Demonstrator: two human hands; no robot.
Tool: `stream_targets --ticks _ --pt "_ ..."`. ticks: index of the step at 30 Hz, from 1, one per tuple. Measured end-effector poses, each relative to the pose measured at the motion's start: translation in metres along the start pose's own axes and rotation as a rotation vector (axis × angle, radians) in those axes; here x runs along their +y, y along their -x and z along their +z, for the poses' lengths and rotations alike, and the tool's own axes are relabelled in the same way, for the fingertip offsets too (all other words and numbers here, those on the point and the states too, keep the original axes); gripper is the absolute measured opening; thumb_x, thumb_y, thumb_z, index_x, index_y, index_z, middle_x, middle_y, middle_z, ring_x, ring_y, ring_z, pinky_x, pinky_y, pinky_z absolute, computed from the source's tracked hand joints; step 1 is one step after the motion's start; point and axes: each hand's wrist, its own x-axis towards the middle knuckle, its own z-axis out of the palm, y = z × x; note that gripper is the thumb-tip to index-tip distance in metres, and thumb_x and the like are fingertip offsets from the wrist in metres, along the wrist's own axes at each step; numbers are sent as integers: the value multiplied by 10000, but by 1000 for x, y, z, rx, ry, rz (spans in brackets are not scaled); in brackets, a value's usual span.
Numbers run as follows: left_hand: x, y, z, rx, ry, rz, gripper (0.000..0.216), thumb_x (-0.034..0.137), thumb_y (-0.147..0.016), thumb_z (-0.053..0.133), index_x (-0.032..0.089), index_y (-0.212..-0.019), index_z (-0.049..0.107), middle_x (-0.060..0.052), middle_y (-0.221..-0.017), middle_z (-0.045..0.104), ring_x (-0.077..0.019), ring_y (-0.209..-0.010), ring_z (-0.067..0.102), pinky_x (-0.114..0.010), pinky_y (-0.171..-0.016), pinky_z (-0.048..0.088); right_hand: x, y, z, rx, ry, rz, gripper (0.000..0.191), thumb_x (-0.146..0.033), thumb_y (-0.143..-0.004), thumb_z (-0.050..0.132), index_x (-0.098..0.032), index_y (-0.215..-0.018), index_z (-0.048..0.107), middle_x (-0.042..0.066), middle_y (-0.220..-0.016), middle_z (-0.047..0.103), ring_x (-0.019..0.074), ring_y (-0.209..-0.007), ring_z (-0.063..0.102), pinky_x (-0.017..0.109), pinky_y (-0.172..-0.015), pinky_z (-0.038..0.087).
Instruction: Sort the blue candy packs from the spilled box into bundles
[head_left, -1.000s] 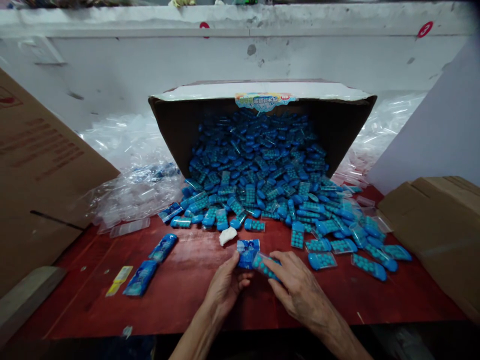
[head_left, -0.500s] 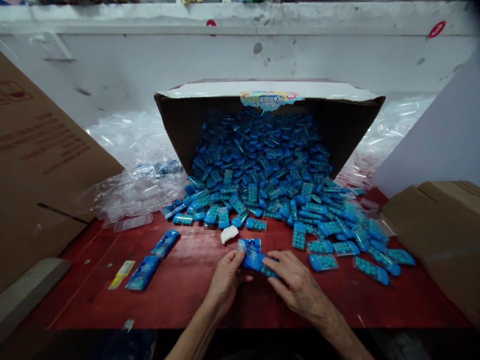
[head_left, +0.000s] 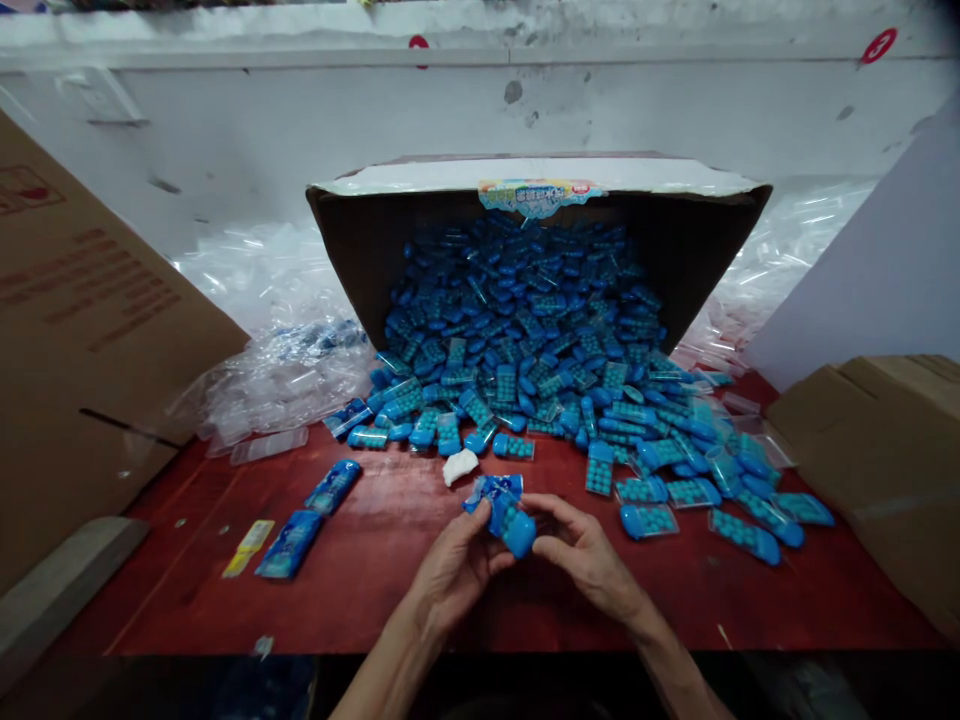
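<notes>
In the middle of the red table, my left hand [head_left: 457, 560] is closed, its thumb pressing on a crumpled blue printed wrapper [head_left: 493, 490] and a small clear candy box [head_left: 516, 530] with a blue cap and turquoise balls. The box's capped end points down towards me, beyond the wrapper. My right hand [head_left: 589, 555] curls in from the right, index finger and thumb at the edge of the box. Just behind the wrapper lies a crumpled white scrap [head_left: 459, 466]. Two filled blue packets [head_left: 291, 543] rest end to end on the left, beside a yellow and white strip [head_left: 249, 547].
A carton [head_left: 540, 172] on its side spills a heap of blue-capped candy boxes [head_left: 525, 340] onto the table [head_left: 375, 590]. Clear plastic pieces in a bag [head_left: 277, 385] lie left of it. Cardboard boxes stand at the left [head_left: 90, 300] and right [head_left: 877, 470].
The candy box has turned so that its blue cap points towards me, and the wrapper has crumpled. My right hand has shifted from on top of the box to its right side.
</notes>
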Motion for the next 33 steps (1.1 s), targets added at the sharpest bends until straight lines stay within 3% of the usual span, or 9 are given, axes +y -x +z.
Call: stream_targets --ticks 4,7,12,19,25,33 --pt "0 1 2 -34 11 -5 226 270 -741 546 125 -911 581 -76 -821 649 -131 -610 606 -226 -506 486 8 -5 -1 55 -229 40 406 -201 -723 566 -249 -1114 470 37 -1040 528 157 -921 528 319 -818 423" --pt "-1 1 2 -76 12 26 217 261 -741 547 131 -911 581 -63 -776 646 -123 -589 597 -207 -482 468 6 -8 2 41 -242 73 376 -220 -726 559 -234 -1092 472 42 -1033 512 146 -897 524 300 -789 427" --pt "-3 3 2 -116 -42 68 187 276 -723 567 109 -804 593 -64 -699 635 -102 -496 564 -169 -394 383 2 -9 7 30 -211 115 378 -257 -732 545 -239 -1096 442 27 -941 509 111 -719 536 225 -592 441" --pt "-4 3 2 -157 -97 68 222 294 -725 561 95 -815 601 -75 -697 628 -102 -499 553 -170 -396 358 9 -7 4 -12 -224 130 454 -267 -721 559 -259 -1143 394 28 -948 478 107 -683 531 192 -501 416" --pt "-10 2 1 -149 -101 107 229 307 -726 557 98 -805 607 -64 -675 622 -102 -512 547 -175 -417 365 4 -4 8 -3 -213 77 455 -224 -742 527 -270 -1170 378 13 -933 466 89 -656 529 254 -622 460" --pt "-14 7 4 -209 -92 71 224 276 -741 543 102 -872 598 -101 -775 642 -139 -573 593 -192 -447 396 10 0 5 -59 -145 134 441 -219 -775 487 -246 -1198 365 -12 -820 503 72 -596 505 226 -574 441"
